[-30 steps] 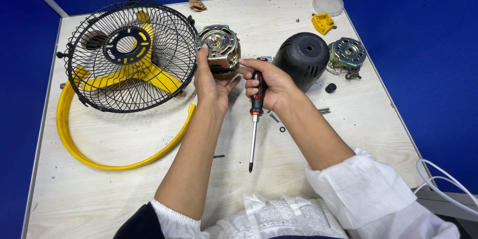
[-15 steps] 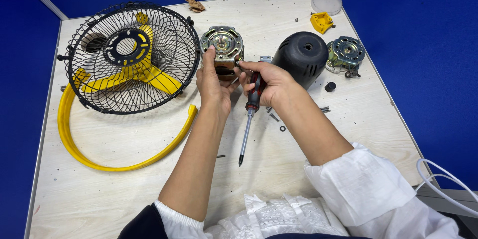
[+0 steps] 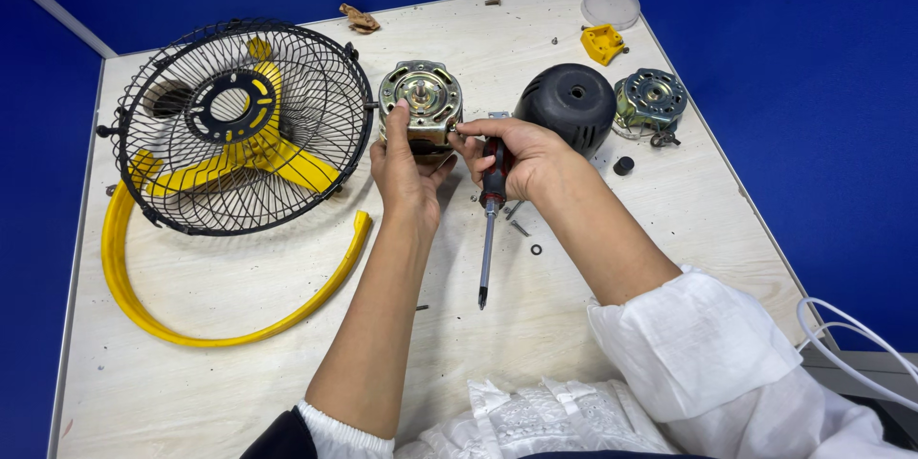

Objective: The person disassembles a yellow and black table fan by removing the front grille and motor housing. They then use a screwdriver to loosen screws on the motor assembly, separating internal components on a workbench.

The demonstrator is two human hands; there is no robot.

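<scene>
We hold a stripped fan motor between both hands.
Left hand (image 3: 406,167) cups the motor (image 3: 421,100) from below; right hand (image 3: 516,155) pinches its edge, screwdriver (image 3: 490,220) tucked in the palm, tip down. Black housing (image 3: 566,105) already off, right of our hands; grille (image 3: 239,124) left; loose screws (image 3: 521,228) on the surface (image 3: 239,363).

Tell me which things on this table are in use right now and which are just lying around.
In use: left hand holding motor; right hand holding screwdriver.
Lying about: fan cage, black cover, second motor, yellow clip, clear lid.
</scene>
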